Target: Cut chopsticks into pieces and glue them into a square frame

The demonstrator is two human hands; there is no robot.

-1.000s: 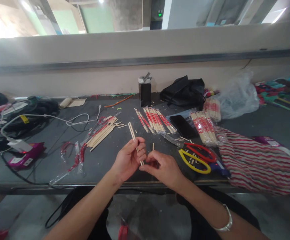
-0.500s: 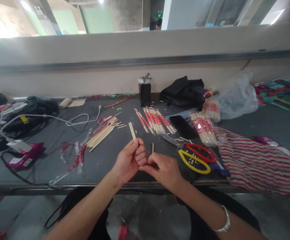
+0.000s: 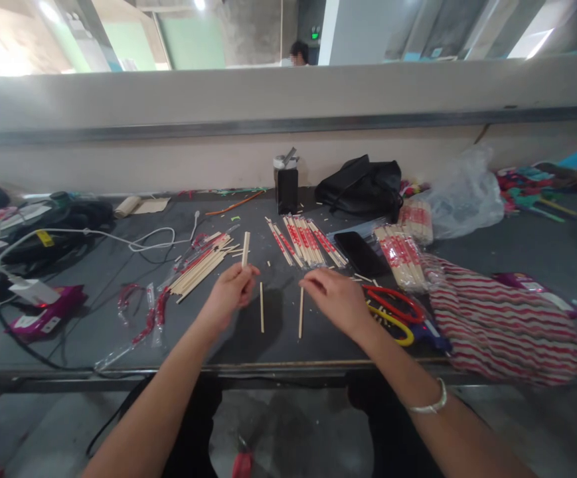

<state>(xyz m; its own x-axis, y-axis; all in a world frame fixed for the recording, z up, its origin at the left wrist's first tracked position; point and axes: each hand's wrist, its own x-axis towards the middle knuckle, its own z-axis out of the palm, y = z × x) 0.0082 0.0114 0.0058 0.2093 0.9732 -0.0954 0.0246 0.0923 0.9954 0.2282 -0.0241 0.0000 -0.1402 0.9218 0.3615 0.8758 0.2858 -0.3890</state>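
My left hand point(image 3: 229, 292) is closed around a short pair of wooden sticks point(image 3: 245, 247) that points up. Right of it, one stick point(image 3: 261, 307) lies on the dark table point(image 3: 238, 348). My right hand point(image 3: 336, 295) has its fingers pressed together at the top end of another stick point(image 3: 301, 312); whether it grips that stick is too small to tell. Bare wooden chopsticks point(image 3: 199, 271) are piled beyond my left hand. Chopsticks in red-printed wrappers point(image 3: 305, 239) lie beyond my right hand. Red-and-yellow-handled scissors point(image 3: 400, 309) are partly hidden by my right forearm.
A black phone point(image 3: 360, 252), wrapped chopstick bundles point(image 3: 400, 255) and a striped cloth point(image 3: 504, 322) are at the right. A black box point(image 3: 287, 191) and a black bag point(image 3: 360, 186) stand at the back. White cable point(image 3: 93, 231) and torn wrappers point(image 3: 155, 315) lie at the left.
My hands have moved apart, the left one to the left with its sticks, the right one slightly forward. Two single sticks now show between them on the table.
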